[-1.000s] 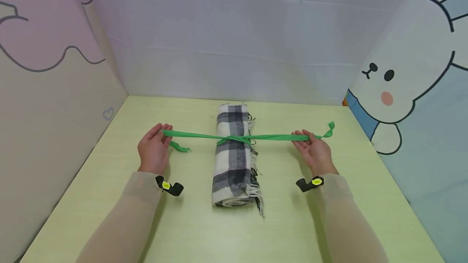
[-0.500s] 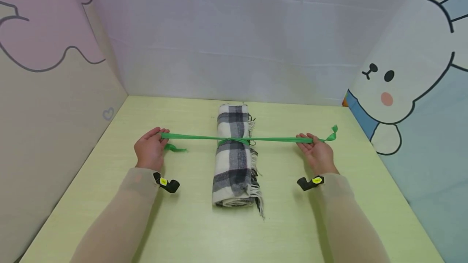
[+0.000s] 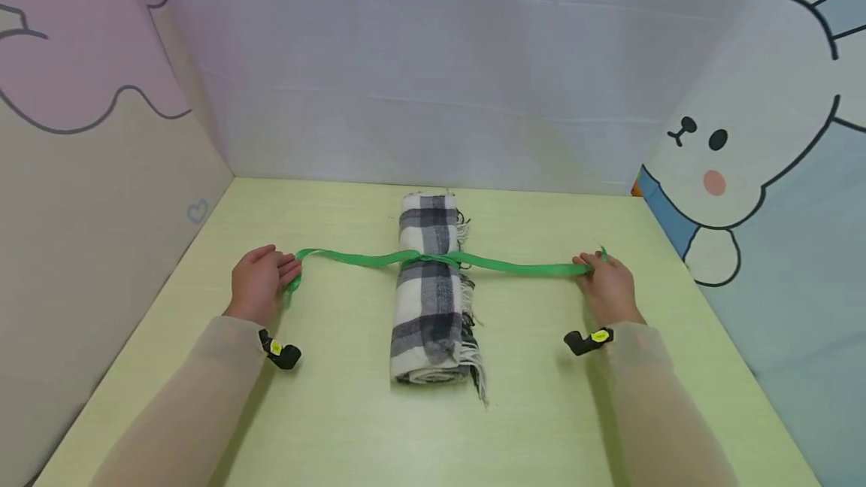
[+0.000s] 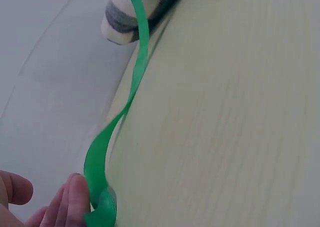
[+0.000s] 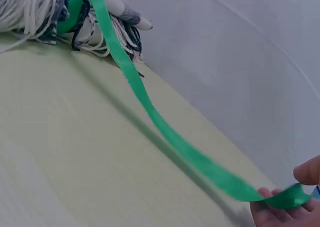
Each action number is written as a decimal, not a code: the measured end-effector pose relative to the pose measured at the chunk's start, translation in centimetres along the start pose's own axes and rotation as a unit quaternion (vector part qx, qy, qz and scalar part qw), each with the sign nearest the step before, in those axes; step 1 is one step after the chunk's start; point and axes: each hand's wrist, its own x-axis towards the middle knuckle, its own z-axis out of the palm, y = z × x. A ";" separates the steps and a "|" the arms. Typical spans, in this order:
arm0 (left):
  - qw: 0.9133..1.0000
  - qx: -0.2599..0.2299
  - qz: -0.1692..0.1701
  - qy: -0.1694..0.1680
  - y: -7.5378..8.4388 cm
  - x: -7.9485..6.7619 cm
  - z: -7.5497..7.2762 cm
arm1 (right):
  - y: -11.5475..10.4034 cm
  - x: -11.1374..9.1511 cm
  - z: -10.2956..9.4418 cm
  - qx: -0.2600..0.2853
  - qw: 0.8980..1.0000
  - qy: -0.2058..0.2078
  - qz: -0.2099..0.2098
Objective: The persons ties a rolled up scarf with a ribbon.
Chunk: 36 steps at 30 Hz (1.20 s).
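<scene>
A rolled black, grey and white plaid scarf [image 3: 428, 329] with fringe down its right side lies lengthwise on the table. Green ribbon [image 3: 528, 270] is tied around it a little beyond its middle, and both tails run out sideways in slack curves. At the left tail, my left hand [image 3: 260, 280] has its fingers extended and its thumb [image 4: 20, 188] apart, with the ribbon draped at the fingertips. The right tail lies across the fingers of my right hand [image 3: 609, 288], whose thumb [image 5: 306, 172] stands off the ribbon in the right wrist view.
The pale yellow table [image 3: 338, 412] meets a white cloth backdrop [image 3: 433, 81] behind the scarf. Printed cartoon panels rise on the left and right, the right one showing a white rabbit [image 3: 764, 141]. Each wrist wears a small black camera [image 3: 280, 352].
Both hands have moved outward and slightly toward me. The ribbon, taut before, now sags, and the thumbs have come off its tails. The scarf has stayed in place.
</scene>
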 end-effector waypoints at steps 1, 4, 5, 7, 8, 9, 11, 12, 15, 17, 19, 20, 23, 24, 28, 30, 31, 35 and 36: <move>1.000 0.024 0.006 0.007 0.2 0.0 -0.3 | -0.1 -0.1 0.0 -0.037 0.999 0.020 -0.015; 0.995 0.093 0.032 0.018 0.7 0.1 -0.4 | -0.5 -0.4 0.4 -0.145 0.986 0.060 -0.055; 0.993 0.113 0.045 0.012 0.8 0.1 -0.2 | -0.7 -0.6 0.7 -0.182 0.979 0.066 -0.067; 0.985 0.156 0.076 -0.017 1.0 0.1 0.7 | -0.8 -1.1 1.6 -0.229 0.968 0.053 -0.087; 0.978 0.180 0.094 -0.039 1.0 0.0 1.3 | -0.8 -1.3 2.2 -0.251 0.962 0.041 -0.101; 0.970 0.203 0.114 -0.065 1.0 -0.1 2.0 | -0.7 -1.6 3.0 -0.266 0.957 0.023 -0.116; 0.948 0.255 0.150 -0.118 1.0 -0.3 3.4 | -0.3 -2.0 4.6 -0.298 0.943 -0.020 -0.145; 0.934 0.281 0.168 -0.144 0.9 -0.4 4.2 | 0.0 -2.2 5.4 -0.311 0.937 -0.046 -0.156; 0.898 0.330 0.201 -0.210 0.6 -0.8 6.5 | 1.4 -2.9 8.1 -0.360 0.908 -0.119 -0.178; 0.879 0.352 0.208 -0.244 0.5 -1.2 7.9 | 2.4 -3.4 9.8 -0.383 0.891 -0.161 -0.182; 0.864 0.368 0.206 -0.274 0.3 -1.5 9.3 | 3.2 -3.9 11.3 -0.404 0.875 -0.193 -0.182; 0.857 0.378 0.202 -0.286 0.2 -1.6 9.9 | 3.6 -4.1 11.9 -0.411 0.869 -0.206 -0.181; 0.837 0.409 0.184 -0.313 -0.4 -1.6 11.4 | 4.2 -4.3 13.4 -0.436 0.851 -0.228 -0.181; 0.831 0.418 0.177 -0.321 -0.6 -1.6 11.7 | 4.4 -4.3 13.8 -0.445 0.846 -0.233 -0.181; 0.823 0.434 0.166 -0.328 -1.6 -1.2 12.7 | 4.5 -4.1 14.7 -0.481 0.821 -0.251 -0.179; 0.821 0.438 0.177 -0.320 -2.0 -0.9 13.0 | 4.4 -3.8 14.9 -0.494 0.811 -0.257 -0.178; 0.821 0.440 0.184 -0.315 -2.1 -0.8 13.1 | 4.3 -3.6 15.0 -0.498 0.809 -0.259 -0.176; 0.813 0.447 0.209 -0.310 -2.2 -0.3 13.1 | 4.2 -3.0 15.0 -0.500 0.804 -0.269 -0.177; 0.810 0.448 0.215 -0.312 -2.1 -0.2 13.0 | 4.3 -2.8 15.1 -0.497 0.803 -0.276 -0.178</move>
